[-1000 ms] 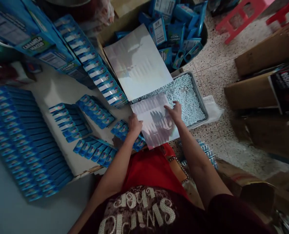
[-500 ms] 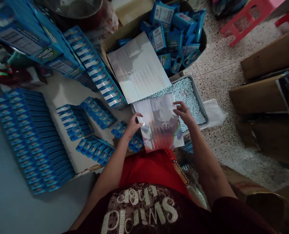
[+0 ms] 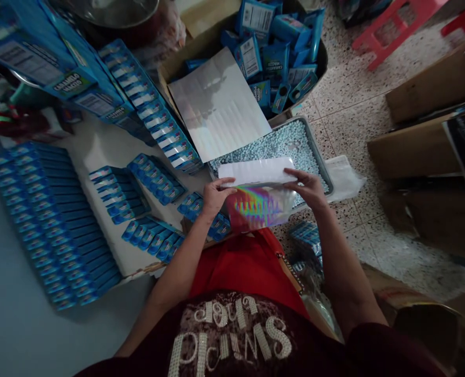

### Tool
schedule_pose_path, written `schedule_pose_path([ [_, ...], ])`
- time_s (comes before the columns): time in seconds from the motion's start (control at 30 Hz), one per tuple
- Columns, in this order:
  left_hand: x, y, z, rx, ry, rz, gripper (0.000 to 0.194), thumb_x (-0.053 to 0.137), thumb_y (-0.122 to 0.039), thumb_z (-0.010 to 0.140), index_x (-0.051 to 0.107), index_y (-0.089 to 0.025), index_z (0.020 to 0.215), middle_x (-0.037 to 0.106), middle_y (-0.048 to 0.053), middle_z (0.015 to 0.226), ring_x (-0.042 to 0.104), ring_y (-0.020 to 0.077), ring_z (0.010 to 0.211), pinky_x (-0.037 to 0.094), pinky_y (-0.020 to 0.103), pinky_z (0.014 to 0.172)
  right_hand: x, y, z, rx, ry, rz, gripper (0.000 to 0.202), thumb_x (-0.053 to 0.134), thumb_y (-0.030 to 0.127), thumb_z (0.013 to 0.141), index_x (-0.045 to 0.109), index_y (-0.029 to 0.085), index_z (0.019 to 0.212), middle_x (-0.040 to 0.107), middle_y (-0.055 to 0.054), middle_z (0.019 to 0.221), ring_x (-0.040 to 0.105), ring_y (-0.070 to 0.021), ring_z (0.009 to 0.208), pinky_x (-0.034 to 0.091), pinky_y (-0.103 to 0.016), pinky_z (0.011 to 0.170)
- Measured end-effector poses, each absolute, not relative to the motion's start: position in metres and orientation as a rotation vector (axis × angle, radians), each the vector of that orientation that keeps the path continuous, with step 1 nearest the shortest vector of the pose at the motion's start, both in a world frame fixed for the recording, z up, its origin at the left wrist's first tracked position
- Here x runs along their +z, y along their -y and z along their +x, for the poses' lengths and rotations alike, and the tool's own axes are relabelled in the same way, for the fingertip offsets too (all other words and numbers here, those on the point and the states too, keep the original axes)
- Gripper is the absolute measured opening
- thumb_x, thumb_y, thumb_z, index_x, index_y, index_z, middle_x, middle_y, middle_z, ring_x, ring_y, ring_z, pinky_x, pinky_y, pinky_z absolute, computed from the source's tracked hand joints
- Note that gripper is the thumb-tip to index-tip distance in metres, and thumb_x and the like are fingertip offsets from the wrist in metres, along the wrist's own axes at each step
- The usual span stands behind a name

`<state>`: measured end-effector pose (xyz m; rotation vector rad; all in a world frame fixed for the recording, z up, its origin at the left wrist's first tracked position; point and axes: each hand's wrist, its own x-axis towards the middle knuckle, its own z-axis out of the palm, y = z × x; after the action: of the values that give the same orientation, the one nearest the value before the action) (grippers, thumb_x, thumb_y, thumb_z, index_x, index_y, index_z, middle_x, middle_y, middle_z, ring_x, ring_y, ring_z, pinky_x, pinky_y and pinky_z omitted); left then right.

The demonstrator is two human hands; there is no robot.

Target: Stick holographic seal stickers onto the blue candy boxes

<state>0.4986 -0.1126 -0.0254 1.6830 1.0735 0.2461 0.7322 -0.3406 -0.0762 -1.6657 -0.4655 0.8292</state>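
Iridescent sheet (image 3: 260,206) lies between my left grip (image 3: 215,198) and right grip (image 3: 309,189), both pinching its edges (white strip (image 3: 256,170) uppermost, running crosswise) at frame centre, neither nearer.

Glossy held sheet (image 3: 261,205), matt cardbd. box (image 3: 408,149)

The nearer sheet (image 3: 260,205) is white — and rainbow-streaked.

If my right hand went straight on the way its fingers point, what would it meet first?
Likely the sheet your right hand holds; it points across that toward your left hand, though depth is unclear.
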Motion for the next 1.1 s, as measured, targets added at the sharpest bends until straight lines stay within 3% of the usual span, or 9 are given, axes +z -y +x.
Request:
schedule_pose_path([
  [0.2,-0.027,0.119,0.501,0.295,-1.091,2.027,0.016,0.086,-0.016,0.082,0.086,-0.021,0.096,0.07,0.005,0.094,0.069,0.0222,0.095,0.056,0.035,0.094,-0.067,0.345,0.721,0.614,0.721,-1.937,0.027,0.077,0.048,0.087,0.083,0.024,0.1,0.078,-0.005,0.094,0.066,-0.0234,0.086,0.053,-0.044,0.09],
  [0.33,-0.025,0.122,0.505,0.29,-1.197,2.263,0.008,0.088,-0.023,0.084,0.086,-0.026,0.09,0.064,0.009,0.112,0.064,0.0265,0.117,0.052,0.041,0.109,-0.058,0.345,0.725,0.432,0.872,-2.159,0.021,0.073,0.045,0.09,0.08,0.026,0.092,0.072,-0.01,0.108,0.064,-0.0309,0.106,0.049,-0.05,0.098],
  [0.43,-0.023,0.121,0.511,0.242,-1.141,2.293,0.004,0.086,-0.025,0.086,0.084,-0.025,0.089,0.067,0.009,0.119,0.064,0.0275,0.123,0.049,0.042,0.112,-0.038,0.332,0.724,0.474,1.048,-2.225,0.023,0.074,0.045,0.09,0.077,0.028,0.106,0.071,-0.012,0.123,0.06,-0.0354,0.121,0.04,-0.056,0.111],
  [0.5,-0.021,0.12,0.515,0.184,-1.05,2.233,0.002,0.082,-0.023,0.089,0.083,-0.024,0.088,0.074,0.008,0.107,0.069,0.0256,0.11,0.051,0.04,0.106,-0.027,0.314,0.72,0.58,1.202,-2.193,0.034,0.076,0.047,0.091,0.074,0.031,0.121,0.075,-0.008,0.115,0.063,-0.0342,0.117,0.03,-0.06,0.119],
  [0.67,-0.006,0.119,0.52,0.063,-0.995,2.295,0.004,0.082,-0.021,0.088,0.082,-0.025,0.089,0.08,0.007,0.102,0.071,0.0289,0.104,0.046,0.044,0.107,-0.034,0.27,0.708,0.684,1.469,-2.07,0.018,0.065,0.043,0.101,0.078,0.031,0.107,0.079,-0.004,0.106,0.067,-0.0281,0.108,0.018,-0.057,0.124],
  [0.8,0.002,0.111,0.528,-0.037,-0.938,2.446,0.04,0.092,-0.032,0.079,0.081,-0.029,0.117,0.078,0.011,0.124,0.065,0.0351,0.124,0.036,0.05,0.117,-0.043,0.26,0.702,0.667,1.468,-2.06,0.015,0.064,0.033,0.101,0.077,0.026,0.098,0.078,-0.004,0.102,0.068,-0.0268,0.105,0.027,-0.05,0.114],
  [0.87,0.002,0.105,0.537,-0.099,-0.8,2.46,0.039,0.09,-0.036,0.082,0.081,-0.029,0.119,0.078,0.011,0.124,0.065,0.0345,0.124,0.037,0.048,0.115,-0.037,0.259,0.699,0.639,1.487,-2.068,0.015,0.063,0.031,0.101,0.076,0.025,0.097,0.078,-0.005,0.1,0.068,-0.0269,0.103,0.031,-0.046,0.106],
  [0.97,0.004,0.1,0.555,-0.247,-0.622,2.387,0.014,0.078,-0.032,0.092,0.086,-0.027,0.102,0.082,0.009,0.104,0.072,0.0295,0.103,0.047,0.04,0.096,-0.02,0.259,0.696,0.582,1.542,-2.119,0.019,0.057,0.028,0.103,0.074,0.025,0.098,0.078,-0.006,0.095,0.066,-0.0262,0.096,0.032,-0.043,0.098],
  [1.1,0.01,0.102,0.569,-0.203,-0.545,2.317,0.011,0.076,-0.029,0.092,0.088,-0.029,0.093,0.082,0.006,0.09,0.072,0.0246,0.085,0.047,0.034,0.079,-0.009,0.258,0.697,0.53,1.595,-2.17,0.019,0.057,0.029,0.104,0.075,0.029,0.107,0.078,-0.004,0.089,0.064,-0.0252,0.088,0.033,-0.041,0.09],
])
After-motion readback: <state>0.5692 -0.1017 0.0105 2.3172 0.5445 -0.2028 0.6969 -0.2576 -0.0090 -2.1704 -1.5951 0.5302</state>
